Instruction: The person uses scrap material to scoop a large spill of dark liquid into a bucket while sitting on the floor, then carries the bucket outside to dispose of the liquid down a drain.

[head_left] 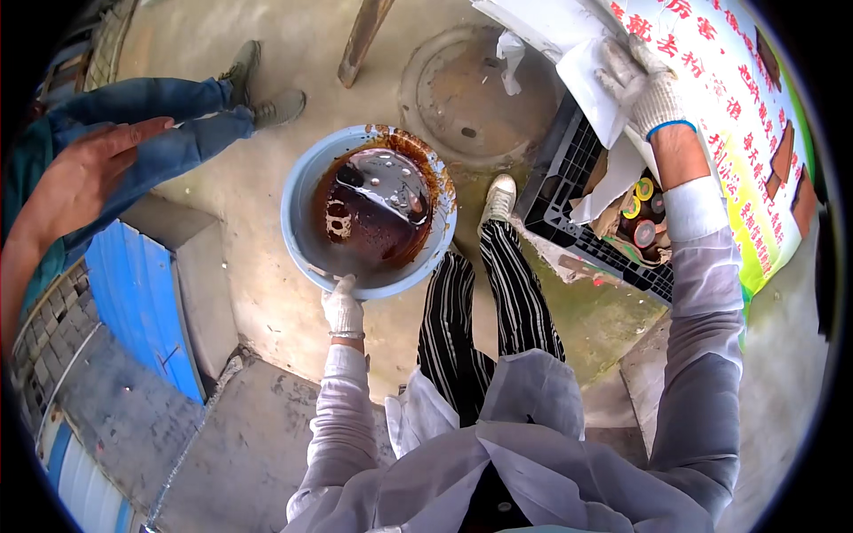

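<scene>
My left hand (342, 309), in a white knit glove, grips the near rim of a round light-blue basin (296, 253). Dark brown liquid (373, 226) fills part of the basin, with brown splashes on the inner wall. My right hand (647, 87), in a white glove with a blue cuff edge, is raised at the upper right, its fingers closed around a thin white sheet (591, 89). What the sheet is made of I cannot make out. Below it stands a black plastic crate (555, 191) holding paper scraps and several small round items with yellow or reddish tops (644, 233).
Another person's hand (93, 173) and jeans-clad legs (160, 133) are at the left. A round manhole cover (475, 98) lies beyond the basin, near a wooden post (362, 44). A white banner with red characters (729, 107) covers the right. A blue panel (142, 302) leans at lower left.
</scene>
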Demonstrator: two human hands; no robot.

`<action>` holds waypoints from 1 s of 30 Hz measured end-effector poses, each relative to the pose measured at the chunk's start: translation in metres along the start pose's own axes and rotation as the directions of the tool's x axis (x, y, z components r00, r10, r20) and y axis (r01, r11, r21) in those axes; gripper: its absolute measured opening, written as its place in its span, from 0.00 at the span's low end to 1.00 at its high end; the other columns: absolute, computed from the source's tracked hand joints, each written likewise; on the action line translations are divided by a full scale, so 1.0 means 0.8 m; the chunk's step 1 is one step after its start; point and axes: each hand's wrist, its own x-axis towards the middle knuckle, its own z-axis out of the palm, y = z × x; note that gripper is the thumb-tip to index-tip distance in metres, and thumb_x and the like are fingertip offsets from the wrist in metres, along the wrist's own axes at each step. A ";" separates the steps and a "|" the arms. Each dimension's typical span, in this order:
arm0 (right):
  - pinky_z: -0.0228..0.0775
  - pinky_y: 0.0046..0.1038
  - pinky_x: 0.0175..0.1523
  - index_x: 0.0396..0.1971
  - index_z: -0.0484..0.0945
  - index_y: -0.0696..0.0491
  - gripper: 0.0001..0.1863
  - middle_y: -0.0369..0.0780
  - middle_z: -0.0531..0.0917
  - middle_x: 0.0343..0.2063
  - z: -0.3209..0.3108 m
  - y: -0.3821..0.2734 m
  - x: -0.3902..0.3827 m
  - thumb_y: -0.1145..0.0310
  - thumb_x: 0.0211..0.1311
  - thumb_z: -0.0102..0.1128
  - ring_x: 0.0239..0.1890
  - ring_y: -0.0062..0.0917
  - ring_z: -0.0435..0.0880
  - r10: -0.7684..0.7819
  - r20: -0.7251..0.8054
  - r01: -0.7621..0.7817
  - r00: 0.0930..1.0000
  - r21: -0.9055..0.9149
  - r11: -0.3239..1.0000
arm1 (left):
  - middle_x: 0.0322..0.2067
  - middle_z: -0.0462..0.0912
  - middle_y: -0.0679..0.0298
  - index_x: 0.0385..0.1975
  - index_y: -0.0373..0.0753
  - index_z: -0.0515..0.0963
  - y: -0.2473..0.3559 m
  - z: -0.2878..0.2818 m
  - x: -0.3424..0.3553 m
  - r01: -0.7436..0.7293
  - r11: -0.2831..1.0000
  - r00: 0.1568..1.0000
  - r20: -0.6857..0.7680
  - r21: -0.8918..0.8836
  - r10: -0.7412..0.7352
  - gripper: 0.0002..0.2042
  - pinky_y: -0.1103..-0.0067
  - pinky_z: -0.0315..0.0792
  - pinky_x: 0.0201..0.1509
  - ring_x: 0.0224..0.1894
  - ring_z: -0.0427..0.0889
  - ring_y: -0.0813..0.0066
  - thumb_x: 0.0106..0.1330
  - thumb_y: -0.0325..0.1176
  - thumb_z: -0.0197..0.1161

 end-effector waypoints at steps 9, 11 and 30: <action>0.54 0.51 0.60 0.54 0.62 0.58 0.19 0.49 0.68 0.54 0.019 -0.002 -0.002 0.68 0.65 0.42 0.58 0.35 0.66 -0.079 -0.150 0.073 0.986 -0.041 0.996 | 0.32 0.76 0.64 0.44 0.34 0.70 -0.042 0.079 0.063 0.076 0.997 0.997 0.031 -0.022 -0.075 0.20 0.80 0.71 0.33 0.31 0.76 0.73 0.47 0.18 0.55; 0.55 0.51 0.60 0.53 0.63 0.59 0.19 0.50 0.68 0.53 0.023 0.000 -0.001 0.68 0.65 0.43 0.57 0.35 0.67 -0.078 -0.133 0.073 0.988 -0.043 0.996 | 0.30 0.77 0.64 0.44 0.34 0.71 -0.048 0.086 0.075 0.020 0.999 1.000 0.008 -0.031 -0.019 0.20 0.80 0.71 0.28 0.27 0.75 0.74 0.47 0.18 0.56; 0.59 0.48 0.59 0.52 0.66 0.57 0.18 0.45 0.74 0.49 0.028 -0.003 0.001 0.66 0.64 0.45 0.54 0.32 0.71 -0.058 -0.217 0.052 0.974 -0.034 0.998 | 0.31 0.77 0.60 0.46 0.35 0.67 -0.044 0.124 0.115 0.089 0.993 0.994 0.049 0.071 -0.093 0.20 0.74 0.76 0.22 0.26 0.78 0.67 0.51 0.20 0.55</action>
